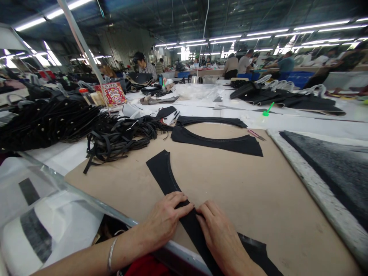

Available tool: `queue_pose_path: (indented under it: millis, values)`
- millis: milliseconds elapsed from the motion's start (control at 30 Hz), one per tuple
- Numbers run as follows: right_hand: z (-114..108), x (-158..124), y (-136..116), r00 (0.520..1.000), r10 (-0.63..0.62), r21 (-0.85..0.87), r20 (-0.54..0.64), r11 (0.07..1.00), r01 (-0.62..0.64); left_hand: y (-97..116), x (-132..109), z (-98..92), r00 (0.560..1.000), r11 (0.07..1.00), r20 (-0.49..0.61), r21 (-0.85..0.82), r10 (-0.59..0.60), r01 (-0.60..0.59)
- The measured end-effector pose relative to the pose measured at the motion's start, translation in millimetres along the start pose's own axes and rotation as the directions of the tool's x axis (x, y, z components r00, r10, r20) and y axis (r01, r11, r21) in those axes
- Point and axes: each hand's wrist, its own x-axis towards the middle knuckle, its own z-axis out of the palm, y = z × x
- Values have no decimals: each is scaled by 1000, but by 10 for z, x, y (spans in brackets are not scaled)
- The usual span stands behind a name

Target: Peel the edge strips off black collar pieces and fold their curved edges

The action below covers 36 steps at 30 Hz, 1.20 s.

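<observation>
A long curved black piece (162, 170) with a stitched inner edge lies slantwise on the tan board (230, 184). My left hand (168, 216) presses on its middle from the left, fingers bent and close together. My right hand (217, 230) touches its right edge, with the fingers curled and the fingertips at the piece. Under my right forearm another black piece (254, 249) is partly hidden. Beyond my hands lie two more curved black pieces, a wide one (218, 143) and a narrower one (209, 122).
Black straps (115, 142) are heaped at the board's left edge, near stacked black parts (48, 122). Small pink-handled snips (257, 135) and a green brush-like tool (268, 110) lie at the back. A slab with dark fabric (330, 168) stands right. People work farther off.
</observation>
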Motion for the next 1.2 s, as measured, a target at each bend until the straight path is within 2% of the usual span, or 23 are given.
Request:
queue_pose_path:
  millis: [133,233,500,767,967,1200]
  values:
    - [-124,-24,-7,996,74,51,46,996,-76,54,36,-17,999,999,-20,-9,-45,45]
    - [-190,8,-34,989,125,24,76,992,-127,103,119,-27,994,994,-34,-28,-108,107]
    - [-218,58,-41,989,108,-75,97,992,-101,134,289,48,994,996,84,-45,-73,77]
    - [-219,14,-20,995,50,-147,89,988,-36,139,177,122,996,995,74,-91,-42,49]
    - [-201,-41,-28,999,12,-206,51,978,-1,180,104,71,999,983,45,-182,-2,10]
    - [-194,-142,16,998,23,-163,51,986,-14,190,76,47,1000,982,11,-188,20,-17]
